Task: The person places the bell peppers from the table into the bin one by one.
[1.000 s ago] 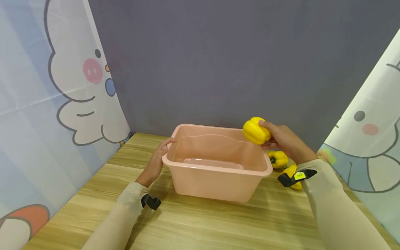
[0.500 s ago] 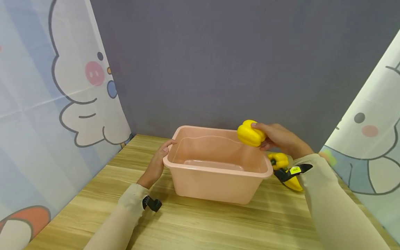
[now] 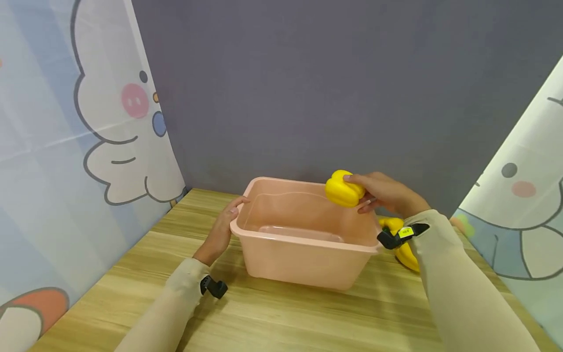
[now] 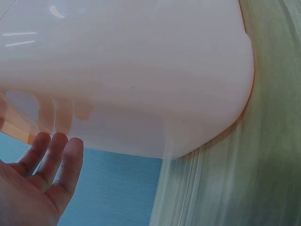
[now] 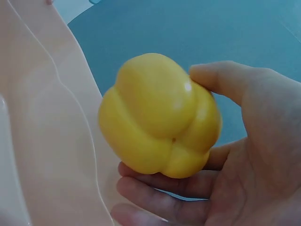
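Note:
A pink plastic basin [image 3: 303, 264] sits on the wooden table. My left hand [image 3: 220, 230] holds its left rim, with fingertips over the edge; in the left wrist view several fingers [image 4: 66, 162] reach beside the outer wall. Over the basin's back right part, my right hand [image 3: 389, 193] holds a yellow bell pepper [image 3: 344, 189]. Its thumb lies on top and the other fingers support it from below, as the right wrist view of the pepper [image 5: 160, 117] shows. The basin floor [image 3: 299, 233] has nothing lying on its visible part.
Right of the basin, partly behind the right wrist, lie more yellow peppers [image 3: 391, 223], including one nearer the front [image 3: 407, 256]. A grey panel [image 3: 308, 88] stands behind the basin. Cartoon-printed cloths [image 3: 119, 161] hang at both sides of the wooden table [image 3: 272, 318].
My right hand has moved left with the yellow bell pepper, from above the basin's right rim to further over the basin. The left hand stays at the left rim.

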Available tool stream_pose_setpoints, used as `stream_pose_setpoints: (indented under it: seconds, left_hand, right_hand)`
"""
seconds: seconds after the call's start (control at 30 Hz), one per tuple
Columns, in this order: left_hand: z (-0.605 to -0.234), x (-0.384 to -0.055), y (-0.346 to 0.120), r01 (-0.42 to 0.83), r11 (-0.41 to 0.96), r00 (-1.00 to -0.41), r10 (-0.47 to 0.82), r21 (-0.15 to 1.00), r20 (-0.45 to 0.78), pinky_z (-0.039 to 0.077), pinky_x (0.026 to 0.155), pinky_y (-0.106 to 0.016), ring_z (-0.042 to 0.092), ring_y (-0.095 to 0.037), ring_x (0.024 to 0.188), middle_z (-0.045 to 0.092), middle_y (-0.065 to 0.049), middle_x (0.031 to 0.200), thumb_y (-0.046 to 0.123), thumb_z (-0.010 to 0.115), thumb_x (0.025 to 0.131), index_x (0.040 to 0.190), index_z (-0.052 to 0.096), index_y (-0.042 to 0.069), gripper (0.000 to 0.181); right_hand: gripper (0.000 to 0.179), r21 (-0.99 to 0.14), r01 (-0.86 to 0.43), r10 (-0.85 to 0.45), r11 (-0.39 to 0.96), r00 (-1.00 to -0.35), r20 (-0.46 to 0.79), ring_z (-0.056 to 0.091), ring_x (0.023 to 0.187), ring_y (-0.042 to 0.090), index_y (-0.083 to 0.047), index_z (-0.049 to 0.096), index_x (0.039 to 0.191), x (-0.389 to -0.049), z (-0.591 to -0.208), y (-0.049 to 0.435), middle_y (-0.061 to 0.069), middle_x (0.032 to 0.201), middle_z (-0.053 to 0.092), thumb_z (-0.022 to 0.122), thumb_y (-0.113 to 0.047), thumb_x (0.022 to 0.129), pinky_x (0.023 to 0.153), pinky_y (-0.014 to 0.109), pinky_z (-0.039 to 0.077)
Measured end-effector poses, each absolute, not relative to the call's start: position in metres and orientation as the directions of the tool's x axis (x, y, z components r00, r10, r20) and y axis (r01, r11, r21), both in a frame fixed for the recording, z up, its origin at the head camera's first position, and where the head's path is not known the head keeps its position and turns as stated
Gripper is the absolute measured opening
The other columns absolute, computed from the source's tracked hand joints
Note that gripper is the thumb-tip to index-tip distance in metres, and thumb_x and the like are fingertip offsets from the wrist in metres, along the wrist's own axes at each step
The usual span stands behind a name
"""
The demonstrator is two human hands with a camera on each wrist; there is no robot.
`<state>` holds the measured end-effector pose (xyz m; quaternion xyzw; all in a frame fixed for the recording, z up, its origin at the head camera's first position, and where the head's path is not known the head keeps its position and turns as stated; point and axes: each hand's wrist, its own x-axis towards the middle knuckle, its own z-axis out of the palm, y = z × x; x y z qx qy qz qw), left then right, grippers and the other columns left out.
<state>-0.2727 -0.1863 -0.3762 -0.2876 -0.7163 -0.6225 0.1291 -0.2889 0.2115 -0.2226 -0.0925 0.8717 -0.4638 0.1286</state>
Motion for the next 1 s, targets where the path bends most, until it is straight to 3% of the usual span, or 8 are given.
stream_pose_setpoints:
  seconds: [0.43, 0.67, 0.87, 1.0]
  left_hand:
    - [-0.374, -0.277, -0.179, 0.600, 0.071, -0.783, 0.261, 0.797, 0.565, 0.039, 0.099, -0.027, 0.039, -0.031, 0.131, 0.040, -0.016, 0.150, 0.030, 0.024, 0.109, 0.140, 0.045, 0.001, 0.048]
    - [-0.377, -0.276, -0.178, 0.593, 0.045, -0.783, 0.265, 0.804, 0.563, 0.042, 0.095, -0.027, 0.043, -0.033, 0.125, 0.043, -0.018, 0.144, 0.034, 0.025, 0.108, 0.141, 0.044, 0.001, 0.050]
    - [-0.378, -0.273, -0.180, 0.584, 0.050, -0.788, 0.275, 0.811, 0.551, 0.042, 0.095, -0.027, 0.043, -0.037, 0.126, 0.043, -0.021, 0.143, 0.034, 0.023, 0.108, 0.141, 0.042, 0.000, 0.051]
    - [-0.377, -0.273, -0.180, 0.591, 0.062, -0.786, 0.266, 0.804, 0.557, 0.041, 0.096, -0.026, 0.043, -0.034, 0.126, 0.043, -0.021, 0.143, 0.033, 0.023, 0.108, 0.141, 0.042, -0.001, 0.051]
  right_hand:
    - [0.066, -0.812, -0.060, -0.335, 0.581, -0.927, -0.171, 0.061, 0.099, 0.038, -0.001, 0.062, 0.124, -0.299, -0.221, 0.213, 0.014, 0.102, 0.063, 0.061, -0.059, 0.093, 0.084, 0.044, 0.056]
    - [0.060, -0.677, -0.181, -0.427, 0.713, -0.878, -0.215, 0.059, 0.105, 0.035, -0.010, 0.066, 0.123, -0.307, -0.219, 0.203, 0.011, 0.114, 0.063, 0.061, -0.061, 0.091, 0.092, 0.049, 0.050]
    - [0.062, -0.553, -0.269, -0.462, 0.788, -0.852, -0.245, 0.056, 0.093, 0.028, -0.013, 0.063, 0.131, -0.315, -0.220, 0.188, 0.007, 0.104, 0.063, 0.063, -0.060, 0.090, 0.080, 0.043, 0.046]
    - [0.063, -0.513, -0.303, -0.477, 0.803, -0.842, -0.250, 0.061, 0.097, 0.024, -0.013, 0.061, 0.134, -0.319, -0.222, 0.181, 0.005, 0.112, 0.065, 0.063, -0.058, 0.091, 0.087, 0.048, 0.047]
